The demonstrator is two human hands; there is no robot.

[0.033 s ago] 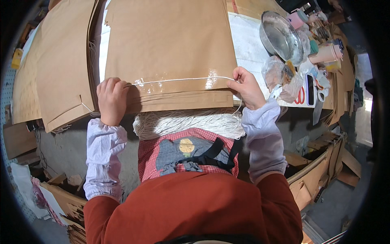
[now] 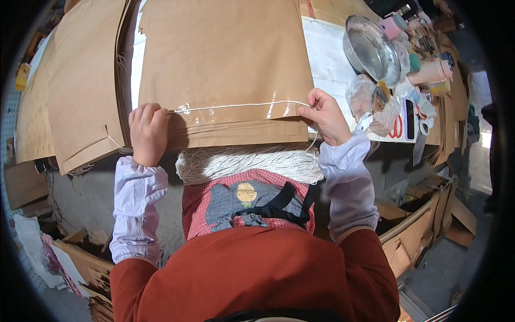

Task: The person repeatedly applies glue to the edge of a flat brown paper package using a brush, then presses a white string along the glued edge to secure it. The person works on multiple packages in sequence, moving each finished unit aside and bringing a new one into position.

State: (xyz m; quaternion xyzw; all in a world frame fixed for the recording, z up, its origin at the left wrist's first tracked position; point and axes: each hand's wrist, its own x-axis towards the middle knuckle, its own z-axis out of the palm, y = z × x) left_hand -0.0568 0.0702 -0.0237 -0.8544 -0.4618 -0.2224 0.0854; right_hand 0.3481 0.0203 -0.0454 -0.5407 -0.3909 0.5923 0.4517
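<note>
A thin white cord runs nearly straight across the near part of a stack of brown paper sheets. My left hand is closed at the stack's left edge, over the cord's left end; its fingertips are partly hidden. At the right edge, my right hand pinches the cord between thumb and fingers, and a loose length hangs below it. Wet-looking shiny patches lie along the cord. A thick bundle of white cords rests across my lap, just below the stack.
To the left lies another brown paper stack with cord at its near corner. On the right are a metal basin, plastic bags, red-handled scissors, a phone and a pink bottle. Cardboard boxes stand below.
Both hands and the cord stay almost where they were. The shine on the paper near my right hand has become narrower.
</note>
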